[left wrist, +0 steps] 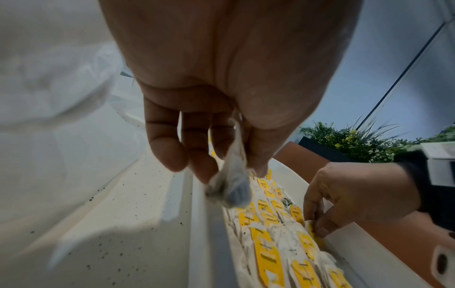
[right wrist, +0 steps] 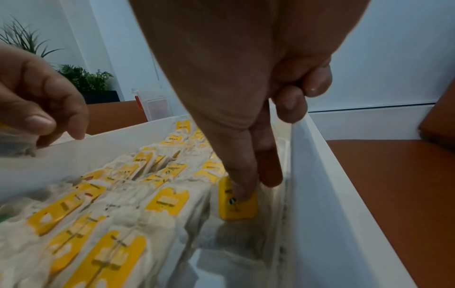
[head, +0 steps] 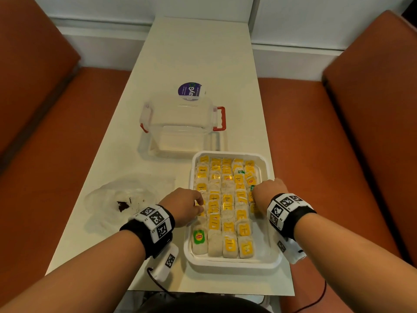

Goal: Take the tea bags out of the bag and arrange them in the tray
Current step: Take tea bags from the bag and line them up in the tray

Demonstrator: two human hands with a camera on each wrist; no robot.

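Long cream surface has a white tray, clear plastic bag and clear latched container on it.

A: Forearms bare, no sleeves. Each wrist carries a black band with white square-code marker tiles, lower centre of the head view.

B: Noted. A white box with one more code tile hangs under the left wrist; a thin black cable runs from it. A like white box sits under the right wrist, lower right.
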